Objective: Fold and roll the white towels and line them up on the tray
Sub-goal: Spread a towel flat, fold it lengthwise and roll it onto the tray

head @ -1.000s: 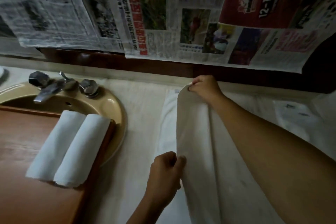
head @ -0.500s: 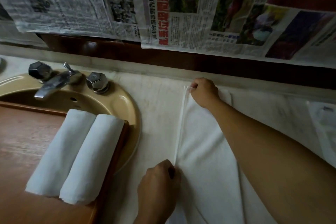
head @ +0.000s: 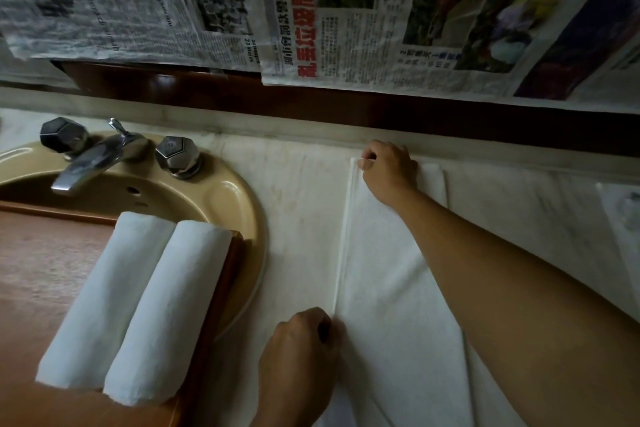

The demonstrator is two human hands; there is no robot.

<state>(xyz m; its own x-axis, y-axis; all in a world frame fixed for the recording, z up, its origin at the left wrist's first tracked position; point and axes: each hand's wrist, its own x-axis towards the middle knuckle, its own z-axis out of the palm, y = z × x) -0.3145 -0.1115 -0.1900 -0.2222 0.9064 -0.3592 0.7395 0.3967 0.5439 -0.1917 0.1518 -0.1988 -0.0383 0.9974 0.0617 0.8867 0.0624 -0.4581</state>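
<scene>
A soft white terry towel lies flat on the pale stone counter, its left edge pinched far by the right hand and near by the left hand, right of two rolled white towels on the brown wooden tray over the tan basin.

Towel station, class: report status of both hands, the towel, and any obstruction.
Left hand and right hand pinching flat towel edge. Two rolled towels on tray. Nothing obstructing.

towel flat on counter | left hand, right hand pinch its left edge
</scene>
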